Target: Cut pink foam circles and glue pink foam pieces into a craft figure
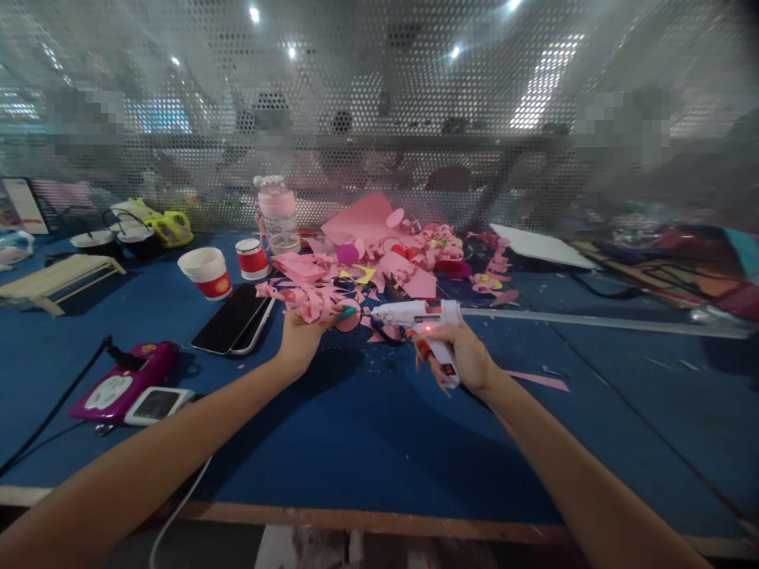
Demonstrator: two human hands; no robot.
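In my right hand [466, 356] is a white hot glue gun [409, 314], its small red light lit. A long clear glue stick [593, 320] runs out of the gun's back to the right. My left hand [301, 340] is closed on a pink paper craft piece [302, 299] with curled strips. By its fingertips is a round pink disc [349, 316] with a dark edge, and something teal lies across it. The nozzle points at this disc, very near it; whether they touch I cannot tell.
Pink paper scraps [409, 265] are heaped behind my hands. To the left are phones [228, 320], paper cups [205, 269], a bottle [277, 213], a purple power strip [130, 383] with cords and a small wooden rack [62, 276]. A white board [542, 246] lies at right, before a perforated metal screen [379, 95].
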